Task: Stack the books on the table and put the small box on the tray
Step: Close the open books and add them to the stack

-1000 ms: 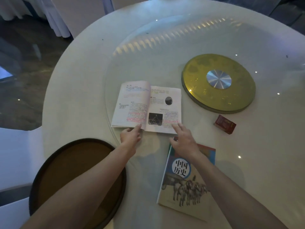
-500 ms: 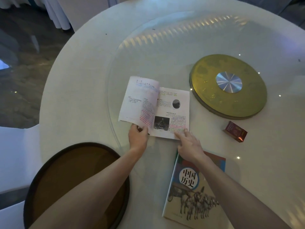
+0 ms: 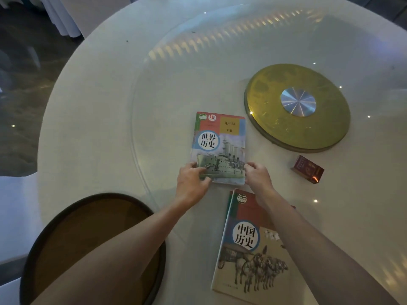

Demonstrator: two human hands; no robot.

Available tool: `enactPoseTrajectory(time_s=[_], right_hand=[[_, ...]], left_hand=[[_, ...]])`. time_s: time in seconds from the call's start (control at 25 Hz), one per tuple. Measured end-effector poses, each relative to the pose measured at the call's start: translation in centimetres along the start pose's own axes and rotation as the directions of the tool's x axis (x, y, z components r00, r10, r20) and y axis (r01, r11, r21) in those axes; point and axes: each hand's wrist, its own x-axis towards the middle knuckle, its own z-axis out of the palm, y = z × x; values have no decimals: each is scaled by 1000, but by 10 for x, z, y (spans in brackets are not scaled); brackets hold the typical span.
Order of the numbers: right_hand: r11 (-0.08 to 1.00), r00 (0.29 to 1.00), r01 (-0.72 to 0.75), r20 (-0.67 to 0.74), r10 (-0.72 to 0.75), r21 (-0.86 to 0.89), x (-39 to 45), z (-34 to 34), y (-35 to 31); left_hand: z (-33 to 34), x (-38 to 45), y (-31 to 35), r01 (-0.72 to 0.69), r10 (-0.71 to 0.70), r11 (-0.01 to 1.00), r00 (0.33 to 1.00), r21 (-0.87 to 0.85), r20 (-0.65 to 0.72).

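The left hand [image 3: 193,183] pinches the near left corner of the ship book [image 3: 220,148], thumb on the cover; the right hand [image 3: 257,178] clasps the near right corner. The book lies shut and flat on the table [image 3: 88,119]. At 5 o'clock from it, just apart, lies the horse book [image 3: 248,249], the right forearm crossing it. Both look thin, light and floppy, with slick covers on glass, so gripping both side edges seems best. The box [image 3: 307,169] sits at 3 o'clock, small and rigid, an easy pinch. The tray [image 3: 97,199] waits at 7 o'clock.
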Motion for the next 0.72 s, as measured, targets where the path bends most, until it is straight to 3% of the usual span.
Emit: enactPoseTrajectory(time_s=[0.2,0.28,0.4,0.72], right_hand=[[997,1000,-18,26,16,71,9,-4,1],[993,999,-36,35,33,109,12,-7,2],[979,996,-66,77,52,191,13,-10,2],[972,974,-57,226,4,226,-4,-8,-7]], left_hand=[[-10,19,5,191,-233,944,964,-270,-131],[-15,26,4,267,-302,907,951,-326,-60],[-21,32,-3,386,-419,738,905,-554,73],[-36,28,10,395,-316,486,911,-779,265]])
